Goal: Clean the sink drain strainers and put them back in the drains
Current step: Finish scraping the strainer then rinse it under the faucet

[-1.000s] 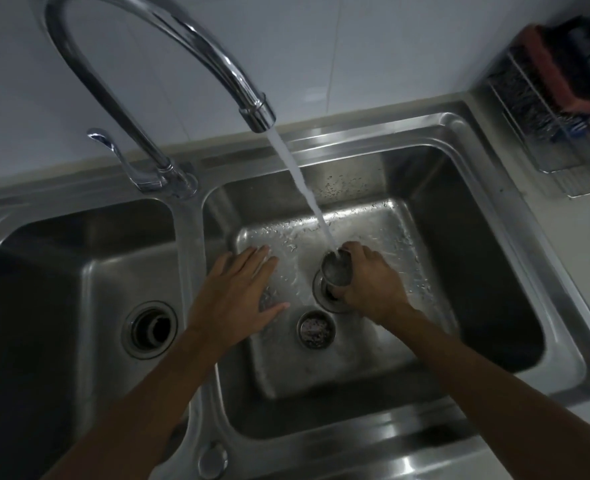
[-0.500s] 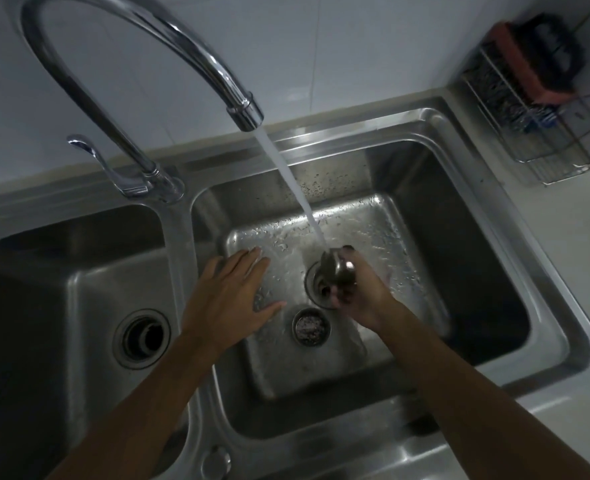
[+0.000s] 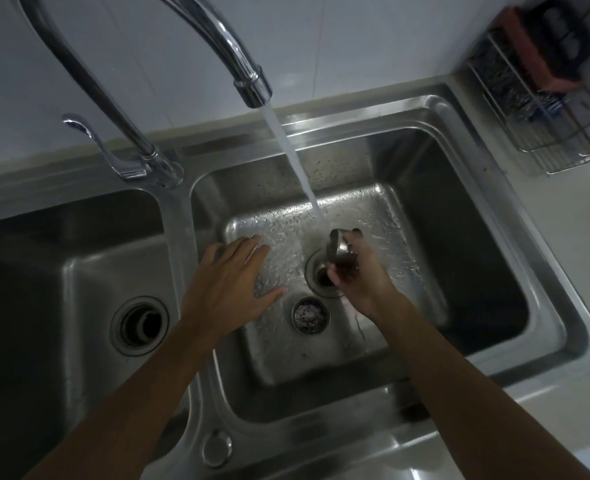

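Observation:
My right hand [image 3: 357, 275] grips a small steel drain strainer [image 3: 336, 244], tilted on its side just under the running water stream [image 3: 295, 161] and above the right basin's open drain [image 3: 321, 277]. A second strainer [image 3: 309, 315], with dark bits of debris in it, sits upright on the right basin floor in front of that drain. My left hand [image 3: 233, 282] hovers flat with spread fingers over the left part of the right basin, holding nothing. The left basin's drain [image 3: 139, 323] is open, with no strainer in it.
The tall curved tap [image 3: 241, 64] arches over the right basin, its lever [image 3: 92, 140] on the divider behind. A wire rack [image 3: 543, 109] with a brush and scrubbers stands on the counter at the back right. The double steel sink [image 3: 487, 188] fills the view.
My right hand has turned the strainer on its side and lifted it slightly under the stream. The left hand has barely moved. The camera has shifted a little.

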Available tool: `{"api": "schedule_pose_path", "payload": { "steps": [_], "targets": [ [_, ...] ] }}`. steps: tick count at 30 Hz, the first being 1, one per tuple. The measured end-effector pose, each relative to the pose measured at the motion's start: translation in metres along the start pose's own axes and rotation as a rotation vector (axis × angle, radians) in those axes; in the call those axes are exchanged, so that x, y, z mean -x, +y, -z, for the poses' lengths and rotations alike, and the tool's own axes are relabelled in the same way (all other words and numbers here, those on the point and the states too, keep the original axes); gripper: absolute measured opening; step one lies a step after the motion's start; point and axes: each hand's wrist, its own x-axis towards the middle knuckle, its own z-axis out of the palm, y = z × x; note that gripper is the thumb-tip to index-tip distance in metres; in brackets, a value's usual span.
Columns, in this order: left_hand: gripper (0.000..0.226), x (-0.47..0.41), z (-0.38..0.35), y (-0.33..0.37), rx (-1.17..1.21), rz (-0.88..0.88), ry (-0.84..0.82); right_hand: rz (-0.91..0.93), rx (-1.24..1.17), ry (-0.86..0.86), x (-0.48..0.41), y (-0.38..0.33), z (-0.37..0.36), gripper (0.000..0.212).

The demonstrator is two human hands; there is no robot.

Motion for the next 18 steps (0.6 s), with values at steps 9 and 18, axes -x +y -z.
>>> {"api": "schedule_pose_path", "payload": {
  "steps": [9,18],
  "targets": [
    [0.082,0.000,-0.002,-0.001,0.005,0.018,-0.011,0.407,1.884,0.145,0.015,0.015,0.053,0.080],
    [0.080,-0.001,-0.002,0.000,0.009,0.026,-0.008,0.254,2.224,0.031,0.011,0.026,0.055,0.091]
  ]
}}
